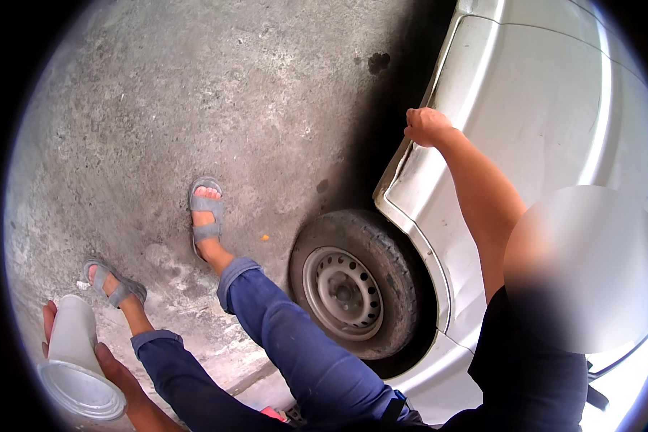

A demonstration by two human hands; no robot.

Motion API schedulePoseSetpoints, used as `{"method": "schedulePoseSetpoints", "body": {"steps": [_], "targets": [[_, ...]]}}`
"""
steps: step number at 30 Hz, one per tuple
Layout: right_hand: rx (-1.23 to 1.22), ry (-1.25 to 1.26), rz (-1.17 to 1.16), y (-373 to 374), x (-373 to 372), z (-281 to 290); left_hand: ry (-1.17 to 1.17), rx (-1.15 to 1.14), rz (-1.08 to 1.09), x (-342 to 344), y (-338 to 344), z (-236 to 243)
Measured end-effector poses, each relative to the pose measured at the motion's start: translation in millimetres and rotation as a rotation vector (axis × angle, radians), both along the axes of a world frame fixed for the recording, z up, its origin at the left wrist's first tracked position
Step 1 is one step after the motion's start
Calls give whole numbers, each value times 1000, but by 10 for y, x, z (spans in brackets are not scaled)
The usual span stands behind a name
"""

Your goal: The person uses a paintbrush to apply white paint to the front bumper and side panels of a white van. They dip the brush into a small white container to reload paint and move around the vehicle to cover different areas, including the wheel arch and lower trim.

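At the lower left, my left hand (113,367) is wrapped round a white plastic cup (77,335), its wide, pale round end nearer to me. I cannot make out what is in it. My right arm stretches out to the silver vehicle (525,93) on the right. My right hand (426,127) is closed, with curled fingers against the lower edge of the body panel, ahead of the wheel arch. Whether those fingers hold something small is hidden. Along this edge the panel shows dark marks and wear.
A wheel (345,288) with a dusty steel rim stands in the arch between my legs and the panel. My sandalled feet (207,209) are apart on the stained concrete floor (194,86). A small orange scrap (265,237) lies near the wheel. A blurred patch covers part of the right side.
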State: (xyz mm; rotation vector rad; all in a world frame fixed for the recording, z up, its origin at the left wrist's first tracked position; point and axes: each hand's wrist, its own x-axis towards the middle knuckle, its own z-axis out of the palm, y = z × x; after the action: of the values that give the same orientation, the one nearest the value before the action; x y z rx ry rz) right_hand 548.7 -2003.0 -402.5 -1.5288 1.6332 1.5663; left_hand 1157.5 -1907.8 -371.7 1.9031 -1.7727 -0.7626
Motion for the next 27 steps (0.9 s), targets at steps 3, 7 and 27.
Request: {"method": "schedulePoseSetpoints", "body": {"steps": [3, 7, 27], "targets": [[118, 35, 14, -84, 67, -6, -10, 2, 49, -103, -4, 0], [272, 8, -36, 202, 226, 54, -25, 18, 108, -206, -5, -14], [272, 49, -78, 187, 215, 133, 73, 21, 102, -207, -71, 31]]}}
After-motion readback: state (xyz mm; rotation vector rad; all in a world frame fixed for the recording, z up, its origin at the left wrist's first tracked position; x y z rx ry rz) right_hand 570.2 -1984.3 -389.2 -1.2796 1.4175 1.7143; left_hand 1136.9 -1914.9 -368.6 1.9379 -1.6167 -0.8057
